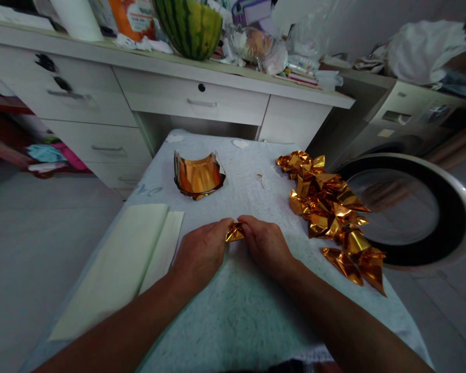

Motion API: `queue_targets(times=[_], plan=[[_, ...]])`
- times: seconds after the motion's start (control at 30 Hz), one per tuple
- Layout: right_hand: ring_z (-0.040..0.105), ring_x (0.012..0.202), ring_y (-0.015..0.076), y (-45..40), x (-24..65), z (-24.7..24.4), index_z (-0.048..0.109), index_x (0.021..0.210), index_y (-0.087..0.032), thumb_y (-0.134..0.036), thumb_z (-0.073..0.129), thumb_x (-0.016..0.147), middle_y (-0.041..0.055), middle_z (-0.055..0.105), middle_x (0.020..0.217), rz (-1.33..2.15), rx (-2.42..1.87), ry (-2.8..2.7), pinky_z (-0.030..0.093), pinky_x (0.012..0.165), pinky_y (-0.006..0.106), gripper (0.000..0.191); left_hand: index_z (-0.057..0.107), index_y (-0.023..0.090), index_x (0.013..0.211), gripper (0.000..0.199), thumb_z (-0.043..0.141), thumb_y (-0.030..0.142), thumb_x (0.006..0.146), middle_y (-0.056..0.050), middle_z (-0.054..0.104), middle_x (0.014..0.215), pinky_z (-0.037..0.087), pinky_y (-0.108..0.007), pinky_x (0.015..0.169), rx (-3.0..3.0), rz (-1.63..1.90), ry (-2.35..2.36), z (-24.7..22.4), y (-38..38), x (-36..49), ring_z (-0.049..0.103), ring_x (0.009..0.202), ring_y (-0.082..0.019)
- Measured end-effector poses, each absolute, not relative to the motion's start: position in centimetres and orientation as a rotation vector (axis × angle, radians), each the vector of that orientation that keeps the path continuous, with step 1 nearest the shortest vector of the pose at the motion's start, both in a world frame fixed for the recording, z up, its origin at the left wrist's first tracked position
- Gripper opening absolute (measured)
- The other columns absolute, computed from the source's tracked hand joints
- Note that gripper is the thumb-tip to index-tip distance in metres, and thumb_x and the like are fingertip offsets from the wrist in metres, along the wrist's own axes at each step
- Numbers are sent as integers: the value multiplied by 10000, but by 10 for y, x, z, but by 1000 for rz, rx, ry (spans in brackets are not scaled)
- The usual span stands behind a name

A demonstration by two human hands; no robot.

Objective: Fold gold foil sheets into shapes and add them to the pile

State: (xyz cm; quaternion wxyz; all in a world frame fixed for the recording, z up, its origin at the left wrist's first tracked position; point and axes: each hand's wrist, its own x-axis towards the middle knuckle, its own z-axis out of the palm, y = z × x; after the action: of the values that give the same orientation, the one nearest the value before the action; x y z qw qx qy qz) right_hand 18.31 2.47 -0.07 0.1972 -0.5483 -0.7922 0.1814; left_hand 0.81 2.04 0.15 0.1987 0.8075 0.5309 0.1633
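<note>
Between my two hands is a small folded piece of gold foil paper (234, 232), held just above the cloth-covered table (252, 305). My left hand (204, 246) pinches its left end, and my right hand (266, 243) pinches the right end. Parts of the foil are hidden by the fingers. A curved stack of gold foil sheets (199, 176) sits beyond my left hand. To the right of my hands lies a heap of folded gold foil pieces (326, 202), shiny and crumpled-looking.
Pale yellow paper sheets (112, 259) lie along the table's left side. A tiny scrap (261, 178) rests near the middle. Behind stands a white drawer desk (171, 90) with a cut watermelon (192, 28). At right is a washing machine with its round door (404, 207) open.
</note>
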Motion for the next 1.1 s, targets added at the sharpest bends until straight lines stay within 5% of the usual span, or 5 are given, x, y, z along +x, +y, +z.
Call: queue_targets(times=[0.3,0.87,1.1], plan=[[671,774,173,24,183,-1,624,1037,-188,-292,329,1029,40,723,862,592,-1451,-2288,446,710,267,313,598,201,1130,305,340,188,968,-68,737,1048,533,-369,844,2222,418,1535,4,23,9,698,965,-230],[689,802,177,22,186,4,614,1184,-185,-251,415,976,60,744,951,560,-1459,-2150,491,740,280,295,575,236,1174,303,350,209,972,-35,737,996,521,-294,801,2209,500,1561,6,20,8,692,918,-191],[678,819,172,23,186,2,645,1038,-192,-278,331,1016,47,730,907,581,-1398,-2213,476,751,272,326,585,202,1023,259,335,181,963,-50,728,910,502,-306,742,2267,364,1511,11,18,12,692,838,-207]])
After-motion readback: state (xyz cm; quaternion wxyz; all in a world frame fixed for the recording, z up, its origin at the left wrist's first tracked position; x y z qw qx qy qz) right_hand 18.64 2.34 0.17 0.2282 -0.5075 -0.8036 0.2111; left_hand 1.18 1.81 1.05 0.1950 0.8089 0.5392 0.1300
